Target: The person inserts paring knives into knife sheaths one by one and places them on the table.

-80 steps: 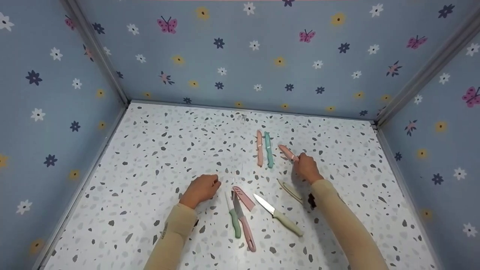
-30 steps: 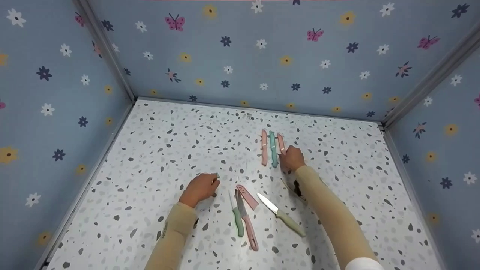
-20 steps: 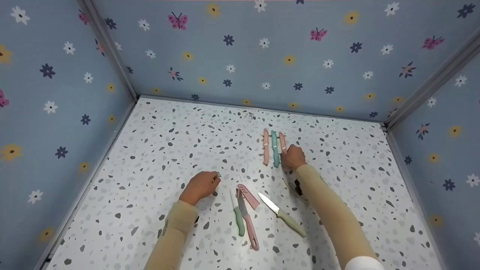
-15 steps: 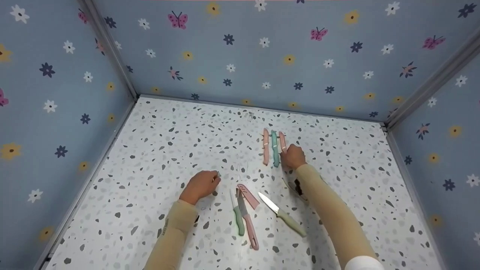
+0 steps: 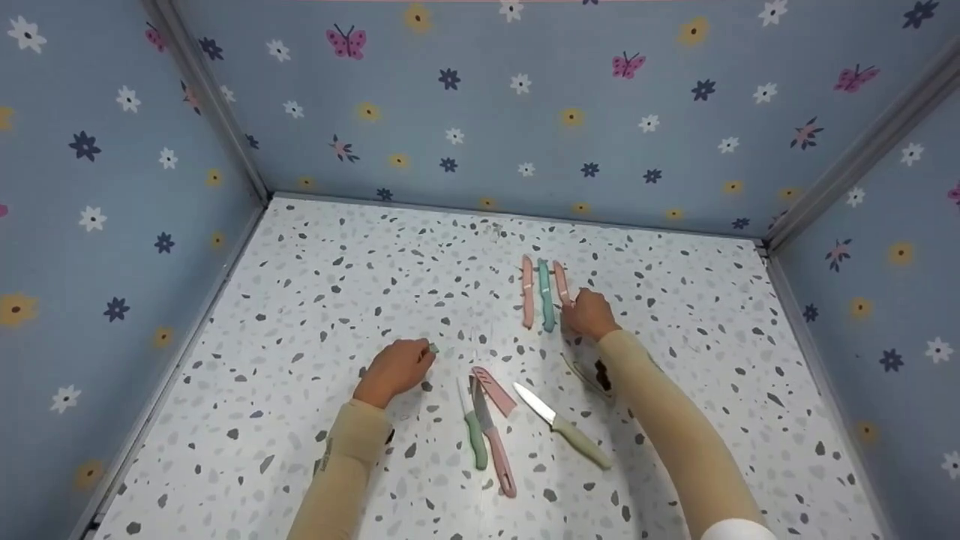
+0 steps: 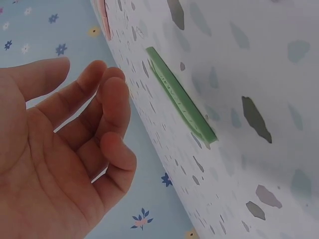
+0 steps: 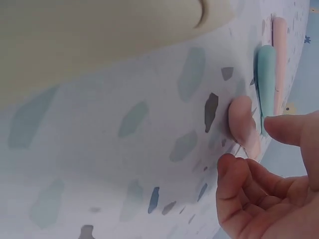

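My right hand point(image 5: 590, 313) is at the near end of a pink sheathed knife point(image 5: 561, 279). In the right wrist view, the thumb and fingers stand apart beside its rounded pink handle point(image 7: 242, 117), gripping nothing. That knife lies to the right of a teal sheathed knife point(image 5: 546, 298) and another pink one point(image 5: 528, 294), roughly in a row. Loosely curled and holding nothing, my left hand point(image 5: 396, 371) hovers beside a green knife sheath point(image 6: 182, 99) on the table. In the head view this hand hides most of that sheath.
Between the arms lie a bare green-handled knife point(image 5: 476, 442), a pink knife point(image 5: 498, 461), a pink slotted sheath point(image 5: 495, 394) and an olive-handled knife point(image 5: 577, 442), blades pointing away. A cream sheath point(image 5: 585, 377) is partly under the right forearm. Flower-patterned panels point(image 5: 480, 112) enclose the speckled table.
The pink sheathed knife was carried left, straightened beside the teal one and let go. My right hand has since drawn back slightly. The left hand has barely moved.
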A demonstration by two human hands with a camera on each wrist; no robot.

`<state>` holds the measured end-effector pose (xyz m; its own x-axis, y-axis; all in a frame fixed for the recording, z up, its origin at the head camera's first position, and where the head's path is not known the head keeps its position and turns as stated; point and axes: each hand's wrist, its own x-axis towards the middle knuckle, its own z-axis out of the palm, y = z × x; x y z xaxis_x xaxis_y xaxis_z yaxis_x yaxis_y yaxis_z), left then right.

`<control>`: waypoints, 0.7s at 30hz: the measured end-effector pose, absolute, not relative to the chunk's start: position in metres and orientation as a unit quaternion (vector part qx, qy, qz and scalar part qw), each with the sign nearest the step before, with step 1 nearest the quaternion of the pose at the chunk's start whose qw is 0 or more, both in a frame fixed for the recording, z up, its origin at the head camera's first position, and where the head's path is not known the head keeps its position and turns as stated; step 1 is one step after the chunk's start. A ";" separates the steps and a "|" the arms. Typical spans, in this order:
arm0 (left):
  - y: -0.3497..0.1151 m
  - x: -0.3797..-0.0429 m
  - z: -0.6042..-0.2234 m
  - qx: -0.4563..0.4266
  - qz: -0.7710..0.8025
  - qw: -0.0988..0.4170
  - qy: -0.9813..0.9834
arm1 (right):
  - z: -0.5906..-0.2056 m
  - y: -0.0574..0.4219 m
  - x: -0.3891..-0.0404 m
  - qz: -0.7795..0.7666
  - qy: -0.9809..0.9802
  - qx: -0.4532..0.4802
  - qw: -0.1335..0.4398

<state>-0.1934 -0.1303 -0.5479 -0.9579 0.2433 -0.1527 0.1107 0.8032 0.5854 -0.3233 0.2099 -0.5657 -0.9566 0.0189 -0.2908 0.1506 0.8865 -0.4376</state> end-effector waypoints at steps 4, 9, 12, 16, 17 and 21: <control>-0.129 -0.196 -0.548 0.088 0.293 0.118 0.945 | -0.563 0.210 -0.320 -0.238 0.956 0.060 0.162; -0.125 -0.197 -0.546 0.086 0.284 0.124 0.947 | -0.560 0.207 -0.311 -0.219 0.963 0.034 0.154; -0.120 -0.197 -0.545 0.090 0.279 0.126 0.948 | -0.558 0.207 -0.303 -0.201 0.969 0.010 0.140; -0.111 -0.196 -0.548 0.104 0.267 0.122 0.950 | -0.552 0.207 -0.291 -0.188 0.974 -0.013 0.127; -0.108 -0.196 -0.548 0.107 0.264 0.120 0.951 | -0.551 0.207 -0.287 -0.185 0.975 -0.021 0.122; -0.097 -0.195 -0.550 0.124 0.248 0.114 0.954 | -0.548 0.210 -0.272 -0.175 0.978 -0.057 0.099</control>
<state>-0.1952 -0.0966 -0.5501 -0.9433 0.2933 -0.1556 0.1805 0.8463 0.5012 -0.2717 0.2096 -0.5484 -0.9739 -0.1464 -0.1734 -0.0773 0.9324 -0.3531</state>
